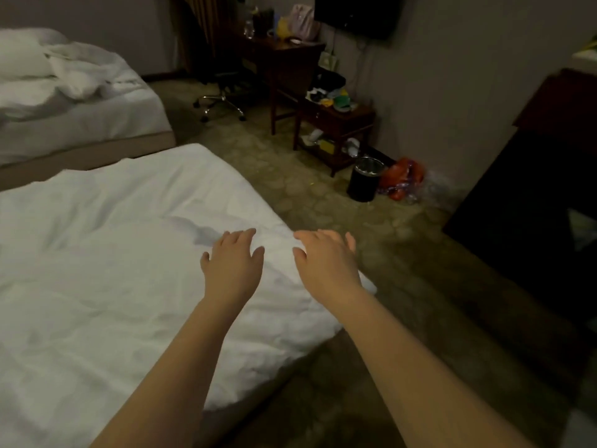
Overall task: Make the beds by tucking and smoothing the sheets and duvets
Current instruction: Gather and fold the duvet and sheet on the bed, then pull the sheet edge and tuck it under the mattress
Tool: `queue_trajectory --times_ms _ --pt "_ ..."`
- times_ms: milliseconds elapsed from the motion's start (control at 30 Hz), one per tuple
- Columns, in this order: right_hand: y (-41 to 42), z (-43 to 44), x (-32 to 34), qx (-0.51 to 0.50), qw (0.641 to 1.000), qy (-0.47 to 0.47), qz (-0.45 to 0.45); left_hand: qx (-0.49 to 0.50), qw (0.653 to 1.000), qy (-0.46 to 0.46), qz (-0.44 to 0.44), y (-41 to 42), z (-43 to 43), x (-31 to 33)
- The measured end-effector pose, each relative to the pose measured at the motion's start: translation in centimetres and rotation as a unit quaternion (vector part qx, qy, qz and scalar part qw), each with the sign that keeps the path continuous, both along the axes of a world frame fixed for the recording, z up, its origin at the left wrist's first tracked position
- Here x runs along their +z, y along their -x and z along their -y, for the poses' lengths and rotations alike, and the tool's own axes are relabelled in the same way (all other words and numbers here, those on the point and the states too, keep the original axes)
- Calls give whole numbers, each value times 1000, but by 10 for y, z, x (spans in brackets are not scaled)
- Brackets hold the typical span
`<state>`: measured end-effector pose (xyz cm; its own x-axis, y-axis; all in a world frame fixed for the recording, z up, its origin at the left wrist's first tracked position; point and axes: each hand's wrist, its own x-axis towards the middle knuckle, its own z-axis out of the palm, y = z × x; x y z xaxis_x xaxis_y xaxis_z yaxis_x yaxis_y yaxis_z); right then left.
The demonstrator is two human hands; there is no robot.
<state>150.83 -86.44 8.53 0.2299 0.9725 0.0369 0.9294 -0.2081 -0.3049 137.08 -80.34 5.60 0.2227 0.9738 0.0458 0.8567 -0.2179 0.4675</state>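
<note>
A white duvet point(106, 270) covers the near bed, mostly flat with soft wrinkles and a shallow dent near its right side. My left hand point(233, 261) lies over the duvet close to that edge, palm down, fingers straight and spread. My right hand point(324, 258) reaches out beside it over the duvet's right edge, palm down with fingers extended. Neither hand grips any cloth. A second bed point(80, 124) stands at the far left with a rumpled white duvet point(77, 76) and a pillow point(22, 56) heaped on it.
Patterned carpet point(323, 202) runs along the bed's right side. A black bin point(365, 179) and an orange bag point(403, 177) sit by the wall. A wooden side table point(336, 121), a desk point(284, 56), a wheeled chair point(219, 101) and a dark cabinet point(533, 205) stand around.
</note>
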Motion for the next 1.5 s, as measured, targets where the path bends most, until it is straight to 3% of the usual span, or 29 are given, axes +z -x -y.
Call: queue_trajectory --times_ms 167,400,633,867,1033,1233,1333,1500 --pt "-95 -26 -26 1 1000 3 -12 -7 999 -26 -28 -97 -36 -21" --pt "-230 -124 -39 53 997 59 25 19 1000 -24 -1 -230 -125 -47" --pt "-304 -246 -28 137 989 52 24 113 993 -31 -32 -279 -212 -30" --pt "-300 -394 -49 348 936 55 12 324 945 0 -55 -266 -285 -55" --pt "-289 -478 -74 431 898 95 3 447 894 14 -30 -268 -309 -73" --pt "-224 -512 -108 575 803 156 -1 569 821 51 7 -233 -336 -111" --pt "-192 -557 -132 605 777 170 17 598 799 53 20 -199 -376 -133" --pt "-122 -664 -168 604 769 198 67 626 771 109 40 -116 -470 -185"
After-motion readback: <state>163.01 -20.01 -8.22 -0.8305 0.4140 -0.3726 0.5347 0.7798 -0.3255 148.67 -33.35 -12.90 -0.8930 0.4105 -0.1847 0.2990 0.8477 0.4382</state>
